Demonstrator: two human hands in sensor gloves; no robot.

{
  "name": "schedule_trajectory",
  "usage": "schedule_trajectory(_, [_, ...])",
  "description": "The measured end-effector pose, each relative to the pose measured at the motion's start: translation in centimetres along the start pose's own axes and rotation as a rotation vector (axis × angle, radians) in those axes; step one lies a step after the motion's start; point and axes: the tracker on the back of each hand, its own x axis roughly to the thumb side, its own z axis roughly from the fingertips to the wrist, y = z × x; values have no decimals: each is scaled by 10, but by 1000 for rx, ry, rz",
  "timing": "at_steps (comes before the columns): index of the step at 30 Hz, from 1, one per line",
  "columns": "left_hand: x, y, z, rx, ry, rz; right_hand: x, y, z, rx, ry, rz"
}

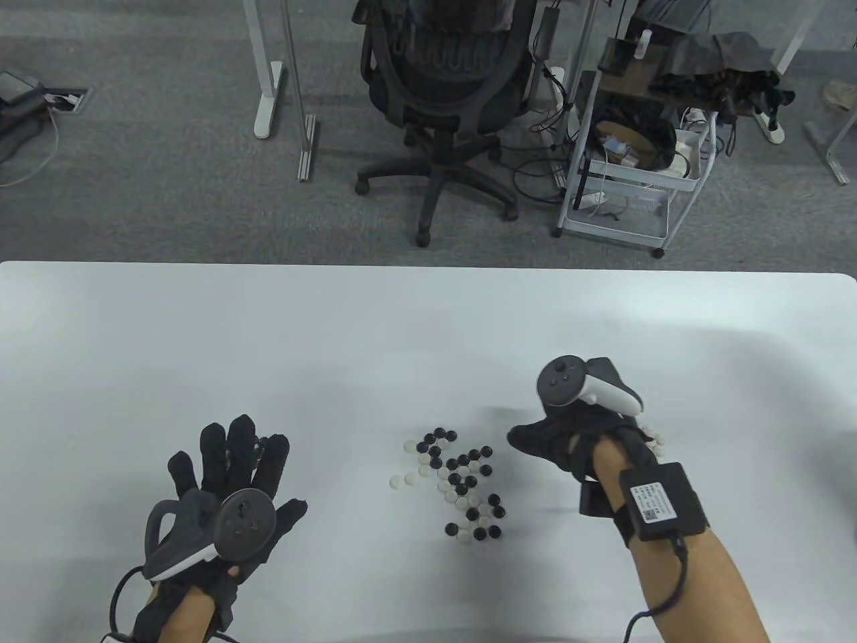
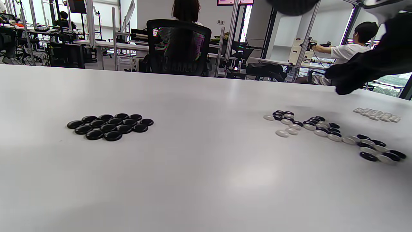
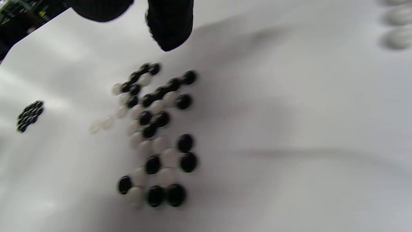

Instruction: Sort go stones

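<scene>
**Mixed stones lie between two hovering hands**

The left hand [image 1: 231,479] spreads its fingers straight and apart over the white surface [image 1: 335,335], its grip holding nothing. Beneath those fingers, as the left wrist view shows, sits a tight cluster of black stones [image 2: 110,125], laid flat and touching one another. To the right of that hand, well apart from it, the mixed pile of black and white stones [image 1: 458,482] lies scattered loosely.

The right hand [image 1: 569,435] hangs just to the right of the mixed pile, its fingers bent downward and pointing toward the stones; whether its grip pinches a stone cannot be told. Just beyond that hand's right side lies a small group of white stones [image 2: 376,114], partly hidden by the wrist in the table view.
</scene>
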Motion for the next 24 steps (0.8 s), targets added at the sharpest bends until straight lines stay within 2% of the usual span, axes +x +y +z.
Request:
schedule_trajectory(1, [0,0,0,-5,2,0,23,6,-16,23,-37,23])
schedule_trajectory(6, [-1,1,0,1,2,11,69,29,-58,100,-76,116])
schedule_trajectory(11, [-5,2,1,2,10,21,84,39,-89,130,-39,150])
schedule_trajectory(15, [-6,3,0,-4,16,18,89,35,-105,102,-29,104])
schedule_trajectory(19, [-6,3,1,2,17,25,79,16,-116,-8,50,68])
schedule_trajectory(24, [-10,-1,-3,-22,37,27,15,-20,-102,-99,216,-33])
